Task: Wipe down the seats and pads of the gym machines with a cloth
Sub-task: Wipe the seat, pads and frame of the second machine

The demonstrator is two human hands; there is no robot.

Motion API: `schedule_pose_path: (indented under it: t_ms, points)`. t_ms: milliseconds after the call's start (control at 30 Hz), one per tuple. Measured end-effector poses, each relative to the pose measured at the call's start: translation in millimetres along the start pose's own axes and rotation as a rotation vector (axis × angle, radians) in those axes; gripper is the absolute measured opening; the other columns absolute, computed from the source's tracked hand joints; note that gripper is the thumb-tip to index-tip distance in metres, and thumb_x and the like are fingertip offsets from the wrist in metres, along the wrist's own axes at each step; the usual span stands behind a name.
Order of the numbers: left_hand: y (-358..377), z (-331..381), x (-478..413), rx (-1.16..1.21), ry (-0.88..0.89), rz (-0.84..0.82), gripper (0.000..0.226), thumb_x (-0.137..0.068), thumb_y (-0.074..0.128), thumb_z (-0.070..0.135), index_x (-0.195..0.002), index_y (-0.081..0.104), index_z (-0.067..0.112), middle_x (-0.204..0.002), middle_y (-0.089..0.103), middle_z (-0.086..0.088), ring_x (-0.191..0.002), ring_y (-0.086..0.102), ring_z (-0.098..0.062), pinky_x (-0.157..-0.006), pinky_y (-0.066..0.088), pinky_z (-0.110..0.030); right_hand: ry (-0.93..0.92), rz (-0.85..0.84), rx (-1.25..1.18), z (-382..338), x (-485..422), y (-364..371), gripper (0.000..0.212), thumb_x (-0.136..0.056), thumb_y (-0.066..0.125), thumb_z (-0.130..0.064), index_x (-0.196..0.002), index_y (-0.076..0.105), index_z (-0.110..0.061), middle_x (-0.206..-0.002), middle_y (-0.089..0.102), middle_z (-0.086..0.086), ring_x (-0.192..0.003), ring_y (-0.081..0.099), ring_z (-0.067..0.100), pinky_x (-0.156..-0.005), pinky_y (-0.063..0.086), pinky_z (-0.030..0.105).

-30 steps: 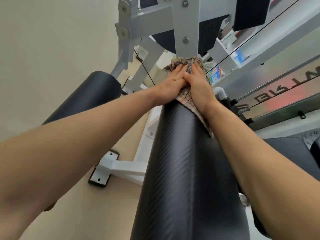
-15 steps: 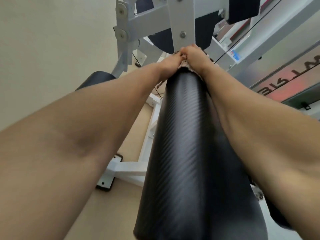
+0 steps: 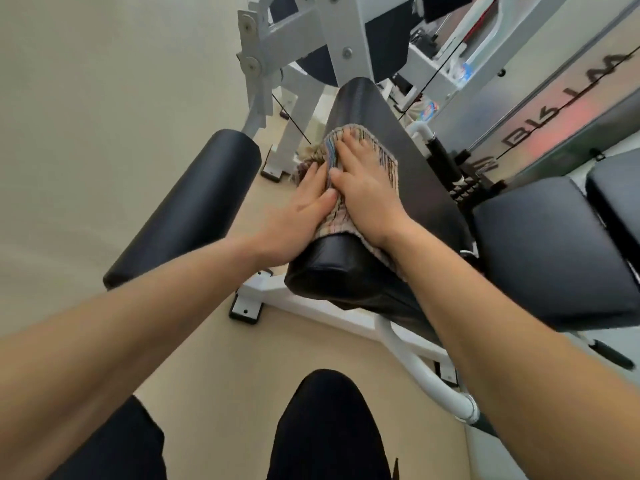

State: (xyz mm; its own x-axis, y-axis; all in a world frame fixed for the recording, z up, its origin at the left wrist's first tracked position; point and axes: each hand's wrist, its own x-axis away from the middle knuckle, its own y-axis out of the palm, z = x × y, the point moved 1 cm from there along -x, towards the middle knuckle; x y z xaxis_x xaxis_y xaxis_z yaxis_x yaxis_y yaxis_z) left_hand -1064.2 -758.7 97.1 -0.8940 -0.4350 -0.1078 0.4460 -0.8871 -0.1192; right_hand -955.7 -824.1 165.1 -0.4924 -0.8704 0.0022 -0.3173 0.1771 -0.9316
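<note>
A long black pad [image 3: 388, 119] of a white-framed gym machine runs away from me in the middle of the view. A striped, multicoloured cloth [image 3: 384, 161] lies draped over its near half. My right hand [image 3: 363, 188] lies flat on top of the cloth with its fingers straight. My left hand [image 3: 301, 209] presses the cloth against the pad's left side, fingers straight, thumb on the cloth's top. The cloth's frayed edge hangs down on the left.
A black roller pad [image 3: 194, 202] lies to the left over the beige floor. Black seat cushions [image 3: 554, 251] sit on the right. The white frame [image 3: 332, 306] and its foot plates stand under the pad, cables and a shroud behind. My dark-trousered legs are below.
Both hands have drawn the cloth back along the pad from its far end towards me. My head has pulled back and up, so the near end of the pad and my legs show.
</note>
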Motion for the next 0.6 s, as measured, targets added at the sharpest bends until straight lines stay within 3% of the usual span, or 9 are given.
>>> schedule_pose_path:
  t_ms: [167, 433, 600]
  points:
    - [14.1, 12.1, 58.3, -0.050, 0.031, -0.045, 0.058, -0.108, 0.025, 0.036, -0.158, -0.006, 0.030, -0.166, -0.007, 0.018, -0.149, -0.007, 0.009, -0.122, -0.002, -0.015, -0.027, 0.016, -0.019, -11.0, 56.9, 12.1, 0.064, -0.101, 0.026, -0.041, -0.161, 0.012, -0.023, -0.169, 0.002, -0.009, -0.153, -0.006, 0.004, -0.125, -0.004, 0.035]
    - [12.0, 20.8, 51.2, -0.053, -0.065, -0.043, 0.071, -0.100, 0.028, 0.042, -0.159, -0.006, 0.024, -0.167, -0.009, 0.012, -0.151, -0.010, 0.002, -0.126, -0.001, -0.031, -0.006, 0.015, -0.025, -13.7, 59.9, 10.8, 0.058, -0.105, 0.021, -0.039, -0.160, 0.017, -0.022, -0.169, 0.005, -0.008, -0.153, -0.004, 0.005, -0.126, -0.003, 0.038]
    - [10.6, 46.5, 50.8, -0.088, -0.187, -0.054, 0.059, -0.109, 0.033, 0.032, -0.160, 0.004, 0.029, -0.167, -0.002, 0.013, -0.152, -0.003, -0.002, -0.126, 0.003, -0.032, 0.081, 0.012, -0.030, -17.9, 65.2, 9.0, 0.065, -0.101, 0.017, -0.045, -0.161, 0.011, -0.022, -0.169, -0.006, 0.001, -0.155, -0.009, 0.012, -0.126, 0.000, 0.042]
